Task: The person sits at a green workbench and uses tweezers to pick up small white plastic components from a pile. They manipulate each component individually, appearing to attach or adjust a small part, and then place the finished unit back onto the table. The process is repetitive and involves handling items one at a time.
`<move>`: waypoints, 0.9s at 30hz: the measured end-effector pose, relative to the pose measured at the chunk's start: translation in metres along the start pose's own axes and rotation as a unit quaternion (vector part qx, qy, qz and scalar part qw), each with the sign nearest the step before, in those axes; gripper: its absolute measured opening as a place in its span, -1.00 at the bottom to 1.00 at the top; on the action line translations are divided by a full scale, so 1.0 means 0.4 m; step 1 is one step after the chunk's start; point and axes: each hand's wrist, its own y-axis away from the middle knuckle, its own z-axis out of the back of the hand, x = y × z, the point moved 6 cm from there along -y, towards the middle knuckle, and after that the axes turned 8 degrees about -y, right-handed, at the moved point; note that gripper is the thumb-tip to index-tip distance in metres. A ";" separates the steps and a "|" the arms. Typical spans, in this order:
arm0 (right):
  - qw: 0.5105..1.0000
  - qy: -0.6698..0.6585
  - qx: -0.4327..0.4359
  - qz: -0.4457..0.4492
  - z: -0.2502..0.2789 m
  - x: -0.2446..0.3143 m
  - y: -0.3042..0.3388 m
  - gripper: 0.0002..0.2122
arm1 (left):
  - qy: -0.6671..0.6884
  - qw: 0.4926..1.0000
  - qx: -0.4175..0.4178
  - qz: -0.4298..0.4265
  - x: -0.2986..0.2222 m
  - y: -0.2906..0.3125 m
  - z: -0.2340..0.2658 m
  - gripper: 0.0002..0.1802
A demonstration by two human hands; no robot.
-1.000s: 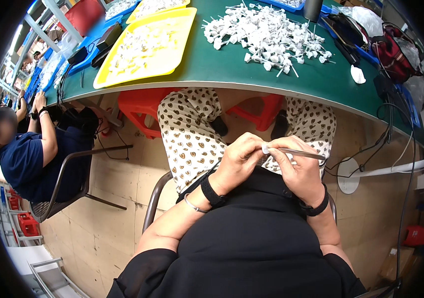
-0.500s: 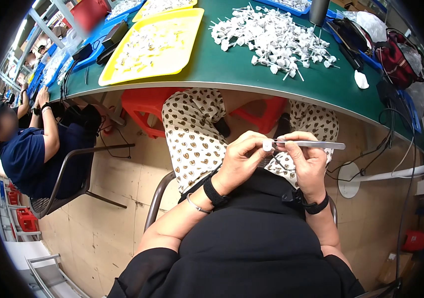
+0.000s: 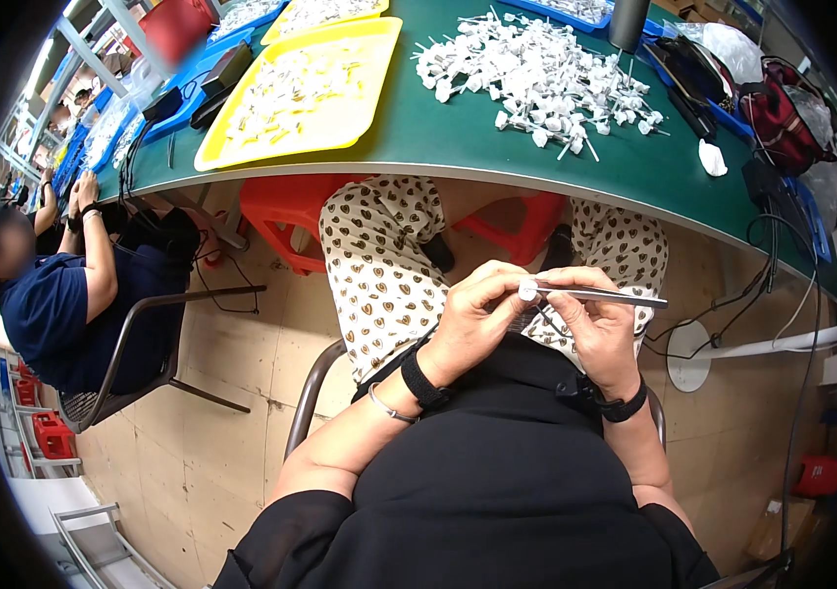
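Over my lap, my left hand pinches a small white plastic part between thumb and fingertips. My right hand is closed around metal tweezers, whose back end sticks out to the right. The tips of the tweezers meet the white part; exactly what they grip there is too small to make out. A heap of similar white parts with thin stems lies on the green table ahead of me.
A yellow tray of small pieces stands at the table's left, with blue trays beyond. A dark red bag lies far right, near hanging cables. A co-worker in navy sits to the left.
The tweezers have turned in my right hand, their back end dropping lower and a bit leftward. My right fingers have shifted slightly. My left hand stays in place with the white part.
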 end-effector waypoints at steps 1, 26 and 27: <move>1.000 0.008 0.003 0.004 0.000 -0.001 0.000 -0.87 | 0.001 1.000 -0.001 0.000 -0.001 0.000 0.000 -0.88; 0.982 -0.172 -0.052 -0.051 0.046 -0.050 -0.013 -0.83 | -0.138 0.979 -0.073 -0.129 -0.044 0.008 0.024 -0.56; 0.983 -0.168 -0.053 -0.053 0.045 -0.051 -0.012 -0.83 | -0.139 0.979 -0.075 -0.132 -0.044 0.009 0.025 -0.57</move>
